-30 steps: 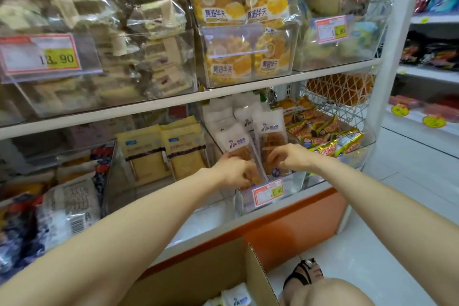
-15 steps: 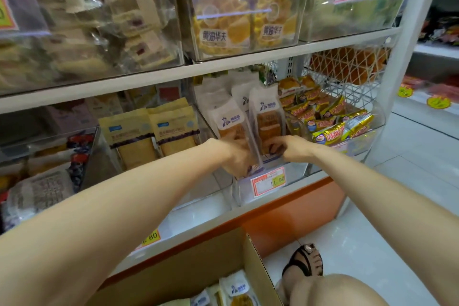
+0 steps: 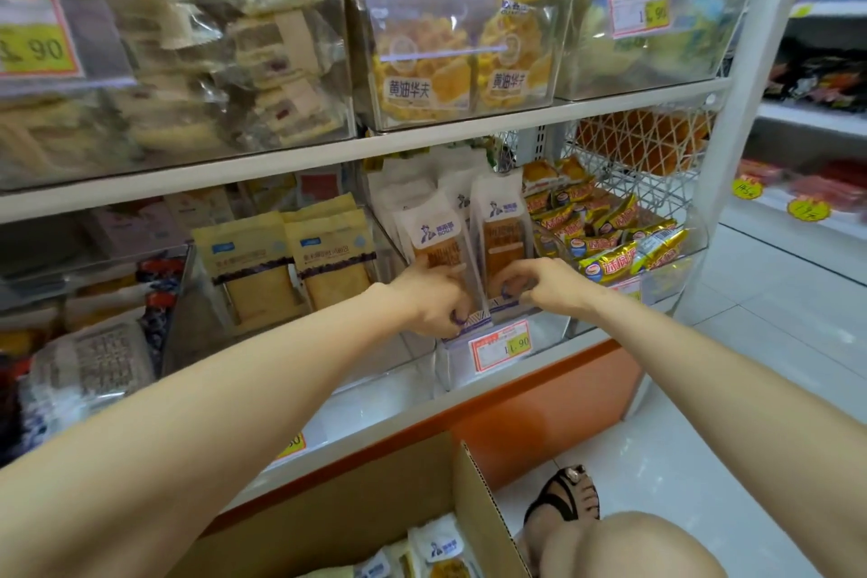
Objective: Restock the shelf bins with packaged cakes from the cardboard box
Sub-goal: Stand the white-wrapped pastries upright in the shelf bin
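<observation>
Two white-topped packaged cakes stand upright at the front of a clear shelf bin on the lower shelf. My left hand grips the bottom of the left cake pack. My right hand pinches the bottom of the right cake pack. More of the same packs stand behind them. An open cardboard box sits on the floor below, and a few cake packs show in its corner.
Yellow-wrapped snacks fill the bin to the right, tan bread packs the bin to the left. Full clear bins line the upper shelf. My knee and sandalled foot are beside the box on the white tile floor.
The view has tilted down and moved closer to the shelf. Both hands stay at the base of the two front cake packs, pressing them lower into the bin.
</observation>
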A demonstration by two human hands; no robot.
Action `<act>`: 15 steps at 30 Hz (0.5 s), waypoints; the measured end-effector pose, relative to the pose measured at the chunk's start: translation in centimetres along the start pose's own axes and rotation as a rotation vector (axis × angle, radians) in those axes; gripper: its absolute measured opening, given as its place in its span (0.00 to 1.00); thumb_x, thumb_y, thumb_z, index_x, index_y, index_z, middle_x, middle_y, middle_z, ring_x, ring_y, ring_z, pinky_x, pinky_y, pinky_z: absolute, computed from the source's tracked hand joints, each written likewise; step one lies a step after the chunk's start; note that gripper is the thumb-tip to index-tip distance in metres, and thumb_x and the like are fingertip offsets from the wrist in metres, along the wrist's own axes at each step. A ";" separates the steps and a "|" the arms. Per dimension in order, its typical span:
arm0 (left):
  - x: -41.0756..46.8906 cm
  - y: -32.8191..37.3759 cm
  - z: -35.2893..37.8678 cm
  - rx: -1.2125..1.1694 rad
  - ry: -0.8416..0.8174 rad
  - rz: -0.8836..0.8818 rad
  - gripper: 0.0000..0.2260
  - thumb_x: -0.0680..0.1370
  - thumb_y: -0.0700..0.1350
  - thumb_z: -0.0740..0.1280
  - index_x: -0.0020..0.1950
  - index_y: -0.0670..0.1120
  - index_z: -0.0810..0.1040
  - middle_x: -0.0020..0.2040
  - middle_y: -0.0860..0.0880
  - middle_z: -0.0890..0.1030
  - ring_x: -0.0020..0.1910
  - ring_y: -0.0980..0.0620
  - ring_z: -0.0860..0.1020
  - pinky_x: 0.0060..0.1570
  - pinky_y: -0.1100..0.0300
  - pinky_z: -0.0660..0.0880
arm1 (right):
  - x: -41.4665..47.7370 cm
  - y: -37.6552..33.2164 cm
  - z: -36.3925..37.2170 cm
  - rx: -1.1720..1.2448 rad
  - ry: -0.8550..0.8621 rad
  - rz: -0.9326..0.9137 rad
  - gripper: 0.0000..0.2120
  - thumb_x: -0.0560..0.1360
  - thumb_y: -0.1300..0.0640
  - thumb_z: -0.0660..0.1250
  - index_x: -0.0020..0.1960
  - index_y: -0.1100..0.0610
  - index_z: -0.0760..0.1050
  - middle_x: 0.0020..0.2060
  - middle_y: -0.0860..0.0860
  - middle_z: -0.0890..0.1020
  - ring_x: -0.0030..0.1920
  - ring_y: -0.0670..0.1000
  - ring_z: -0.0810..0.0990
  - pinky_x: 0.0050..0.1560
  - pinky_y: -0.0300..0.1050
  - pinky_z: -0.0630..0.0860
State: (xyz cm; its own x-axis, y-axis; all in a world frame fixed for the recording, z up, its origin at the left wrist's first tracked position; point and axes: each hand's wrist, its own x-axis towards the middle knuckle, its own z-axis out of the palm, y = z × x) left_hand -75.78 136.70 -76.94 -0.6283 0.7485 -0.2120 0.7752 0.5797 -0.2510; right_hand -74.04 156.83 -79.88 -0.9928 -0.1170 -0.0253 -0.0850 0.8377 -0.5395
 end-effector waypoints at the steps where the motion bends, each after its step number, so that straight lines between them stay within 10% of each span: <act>1: -0.7 0.1 0.0 -0.045 0.050 -0.007 0.14 0.76 0.51 0.62 0.61 0.52 0.76 0.66 0.51 0.74 0.68 0.48 0.63 0.66 0.50 0.58 | -0.5 -0.4 -0.3 0.022 0.016 -0.021 0.20 0.72 0.69 0.63 0.59 0.52 0.78 0.52 0.50 0.82 0.54 0.48 0.79 0.49 0.38 0.76; 7: -6.7 0.4 -0.2 -0.351 0.305 -0.071 0.15 0.76 0.53 0.64 0.63 0.55 0.74 0.68 0.52 0.71 0.67 0.48 0.64 0.62 0.51 0.60 | -5.4 -3.5 -1.6 0.192 0.078 -0.099 0.19 0.73 0.63 0.69 0.60 0.47 0.77 0.50 0.48 0.82 0.52 0.48 0.81 0.57 0.49 0.77; 15: -16.1 4.2 4.7 -0.832 0.371 -0.077 0.15 0.76 0.48 0.68 0.63 0.51 0.75 0.60 0.56 0.75 0.60 0.58 0.68 0.58 0.66 0.63 | -13.6 -7.0 4.2 0.253 -0.143 -0.104 0.20 0.72 0.57 0.72 0.56 0.35 0.73 0.53 0.46 0.81 0.44 0.42 0.81 0.48 0.38 0.78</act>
State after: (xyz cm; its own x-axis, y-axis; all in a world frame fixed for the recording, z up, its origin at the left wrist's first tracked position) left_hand -62.69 125.56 -79.07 -0.7307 0.6702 0.1302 0.6191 0.5700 0.5403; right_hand -59.56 150.32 -79.27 -0.9563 -0.2846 -0.0675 -0.1443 0.6598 -0.7375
